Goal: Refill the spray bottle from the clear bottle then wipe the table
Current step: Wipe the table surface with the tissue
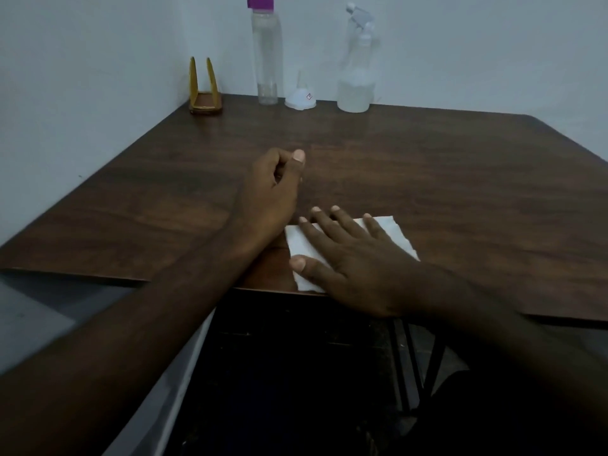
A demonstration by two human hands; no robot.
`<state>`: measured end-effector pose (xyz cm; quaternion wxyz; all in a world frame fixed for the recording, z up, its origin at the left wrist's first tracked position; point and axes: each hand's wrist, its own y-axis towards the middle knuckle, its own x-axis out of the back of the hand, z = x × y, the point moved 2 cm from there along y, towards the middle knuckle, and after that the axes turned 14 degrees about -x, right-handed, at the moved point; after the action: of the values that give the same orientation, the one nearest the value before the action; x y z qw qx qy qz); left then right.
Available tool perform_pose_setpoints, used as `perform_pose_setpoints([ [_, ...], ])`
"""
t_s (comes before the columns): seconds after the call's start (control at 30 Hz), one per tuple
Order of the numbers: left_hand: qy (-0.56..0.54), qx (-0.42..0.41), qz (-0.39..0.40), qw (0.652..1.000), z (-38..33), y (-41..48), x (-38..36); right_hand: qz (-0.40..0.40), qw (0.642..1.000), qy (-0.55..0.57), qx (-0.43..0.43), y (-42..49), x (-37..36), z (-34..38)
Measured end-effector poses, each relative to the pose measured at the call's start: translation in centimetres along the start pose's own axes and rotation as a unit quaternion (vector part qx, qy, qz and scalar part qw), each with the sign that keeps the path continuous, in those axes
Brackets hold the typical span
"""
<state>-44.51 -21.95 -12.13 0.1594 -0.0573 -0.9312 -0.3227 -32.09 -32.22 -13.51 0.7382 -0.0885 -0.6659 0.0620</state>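
On the dark wood table [427, 179], the right hand [355, 258] presses flat, fingers spread, on a folded white cloth [297, 240]; the left hand [273, 189] is loosely curled, empty.

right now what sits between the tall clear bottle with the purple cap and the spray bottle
In the head view, a small white funnel stands upside down on the dark wooden table, between the clear purple-capped bottle and the translucent spray bottle.
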Motion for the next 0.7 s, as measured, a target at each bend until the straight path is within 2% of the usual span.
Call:
perform_pose_setpoints([
  [0.03,-0.006,0.001,-0.009,1.0,0.2,0.0,0.0,0.004,1.0,-0.009,-0.007,0.0,0.1,-0.8],
  [0.17,0.001,0.028,-0.015,1.0,0.3,0.0,0.2,-0.017,0.991,-0.001,-0.134,1.6,1.0,-3.7],
  [0.2,0.001,0.026,-0.014,1.0,0.0,0.1,0.3,-0.017,0.992,0.009,-0.129,1.8,1.0,-2.6],
  [0.33,-0.013,0.041,0.003,0.999,-0.2,0.0,0.3,-0.008,1.0,0.012,0.013,0.7,-0.2,2.6],
  [0.4,-0.012,0.045,0.002,0.999,0.1,0.0,0.3,-0.012,1.0,0.001,0.004,1.0,0.1,1.4],
  [0.5,-0.013,0.036,-0.01,0.999,-0.1,-0.1,0.3,-0.016,0.995,0.011,-0.101,2.4,0.9,-0.5],
  [0.53,-0.011,0.031,-0.009,0.999,-0.2,0.0,0.2,-0.017,0.995,0.016,-0.099,2.3,0.8,0.1],
  [0.63,0.001,0.02,0.02,1.0,-0.3,-0.1,0.0,-0.017,1.0,0.011,-0.011,-0.4,-0.4,2.8],
  [0.7,0.01,0.0,0.032,0.999,-0.1,-0.2,0.0,-0.024,0.999,-0.023,0.009,-2.3,-0.8,0.7],
])
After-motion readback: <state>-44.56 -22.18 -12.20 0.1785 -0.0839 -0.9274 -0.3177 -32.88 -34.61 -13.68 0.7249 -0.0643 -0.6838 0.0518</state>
